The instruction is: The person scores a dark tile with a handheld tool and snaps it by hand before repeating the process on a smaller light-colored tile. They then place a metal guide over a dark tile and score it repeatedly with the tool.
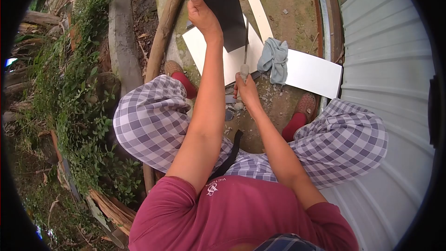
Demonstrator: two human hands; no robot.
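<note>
My left hand (203,17) is closed on the edge of a dark, flat panel (218,4), which slants up and out of the top of the view. In my right hand (247,89) is a long thin-bladed tool with a pale handle (244,69). Its narrow blade points away from me, alongside the lower right end of the dark panel. Under both lies a white board (227,67) on the ground. A grey-blue cloth (274,60) is bunched to the right of the tool, overlapping another white board (316,72).
Small rubble (246,116) is scattered between my feet. A long pale strip (256,7) lies beyond the boards. On the left are a wooden log (162,35), a concrete edge (121,42) and leafy plants (69,111). A corrugated metal wall (390,51) stands close on the right.
</note>
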